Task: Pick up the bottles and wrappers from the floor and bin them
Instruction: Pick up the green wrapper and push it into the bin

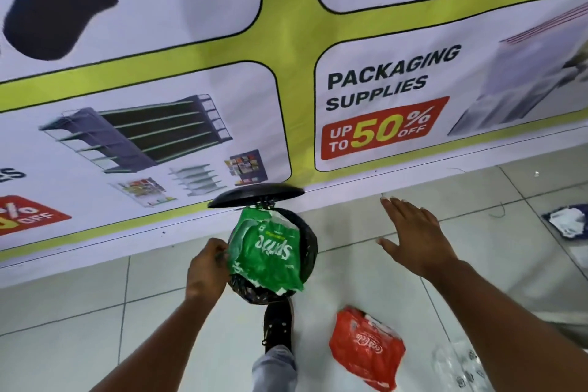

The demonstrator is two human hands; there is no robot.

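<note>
A green Sprite wrapper hangs over the mouth of a small pedal bin lined with a black bag, its round black lid raised. My left hand pinches the wrapper's left edge. My right hand hovers open, fingers spread, to the right of the bin and holds nothing. A red Coca-Cola wrapper lies on the tiled floor below my right arm. A clear plastic wrapper lies at the lower right. A blue and white wrapper lies at the far right.
A black shoe presses the bin's pedal, with a jeans leg below it. A large advertising banner covers the wall right behind the bin. White floor tiles spread left of the bin.
</note>
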